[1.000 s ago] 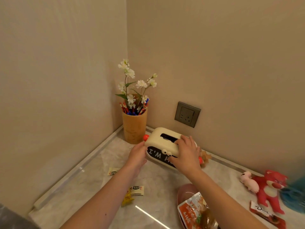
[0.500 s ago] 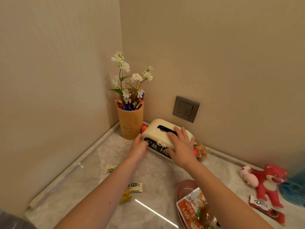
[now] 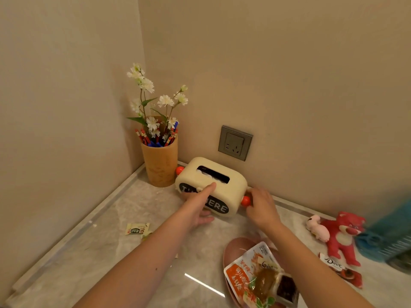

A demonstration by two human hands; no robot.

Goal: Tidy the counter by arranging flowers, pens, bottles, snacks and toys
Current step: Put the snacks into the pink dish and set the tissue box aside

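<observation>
Done so far: the flowers point(image 3: 155, 101) and pens point(image 3: 155, 138) stand together in the wooden cup point(image 3: 160, 163), tucked into the corner of the bench point(image 3: 100, 252).
In hand: the cream tissue box point(image 3: 213, 185) sits against the back wall, just beside the cup.
Left hand point(image 3: 198, 207): loosely open across the box's front, forefinger stretched up onto its top.
Right hand point(image 3: 260, 207): curled at the box's right end by the orange knob; whether it grips anything I cannot tell.
Left to do: a loose candy point(image 3: 136, 228) lies apart on the bench, the snack packets point(image 3: 262, 276) are heaped on a pink plate point(image 3: 235, 247), and the red plush bear point(image 3: 342, 234) and pink plush point(image 3: 318, 227) lie by a chocolate bar point(image 3: 342, 271).
Bottles: none clearly in view.
Changed since a moment ago: the right hand has slid off the box top to its right end, and the left has moved up onto the front. The box itself sits closer to the wall.
</observation>
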